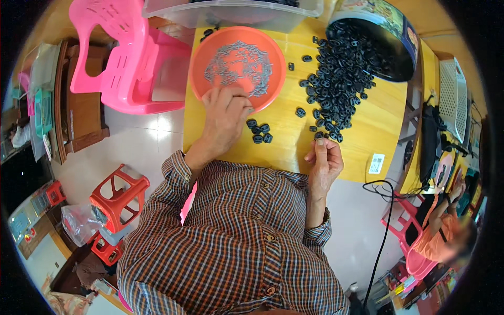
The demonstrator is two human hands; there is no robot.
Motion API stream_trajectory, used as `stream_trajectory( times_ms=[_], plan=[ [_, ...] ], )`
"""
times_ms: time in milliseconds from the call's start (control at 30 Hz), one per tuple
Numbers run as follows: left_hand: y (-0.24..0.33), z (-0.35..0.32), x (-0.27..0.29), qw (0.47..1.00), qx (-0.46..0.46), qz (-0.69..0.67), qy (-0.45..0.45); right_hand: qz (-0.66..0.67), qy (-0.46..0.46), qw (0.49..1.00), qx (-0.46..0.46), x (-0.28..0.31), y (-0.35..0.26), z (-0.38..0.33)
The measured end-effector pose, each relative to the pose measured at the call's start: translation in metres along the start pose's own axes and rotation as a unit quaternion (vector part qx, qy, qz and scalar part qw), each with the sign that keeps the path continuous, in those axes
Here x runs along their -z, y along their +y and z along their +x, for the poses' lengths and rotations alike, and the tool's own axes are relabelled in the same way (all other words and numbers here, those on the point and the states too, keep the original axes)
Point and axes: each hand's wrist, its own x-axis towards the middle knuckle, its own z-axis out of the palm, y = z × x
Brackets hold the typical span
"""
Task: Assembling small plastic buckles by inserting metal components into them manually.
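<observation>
My left hand reaches over the near rim of a round orange bowl. Its fingers are curled together and pointing down; whatever they hold is hidden. Many thin grey metal pins lie scattered across the bowl's bottom. Lower right, my right hand pinches a small black two-holed plastic piece between thumb and fingers, at the near end of a loose heap of similar black pieces. Between my hands, a small group of black pieces rests on the yellow table.
A round tub lies tipped at the far right, black pieces spilling from it. Behind the bowl stands a clear plastic bin. A pink chair is at the left, red stools lower left. Another person sits at far right.
</observation>
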Motion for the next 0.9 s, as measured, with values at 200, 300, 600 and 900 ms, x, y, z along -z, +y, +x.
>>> stream_trajectory(
  times_ms=[200,300,600,900],
  plan=[
    [0.021,0.006,-0.002,0.989,0.005,-0.137,0.051,0.014,-0.004,1.0,-0.002,0.0,-0.003,0.001],
    [0.034,0.008,-0.014,0.971,0.049,-0.232,-0.041,0.026,-0.008,1.0,-0.003,-0.001,-0.006,0.0],
    [0.053,0.021,-0.044,0.735,0.229,-0.621,-0.147,0.036,-0.053,0.998,-0.014,-0.009,-0.023,-0.002],
    [0.053,0.022,-0.046,0.718,0.233,-0.637,-0.158,0.045,-0.092,0.995,-0.009,-0.01,-0.02,-0.001]
  ],
)
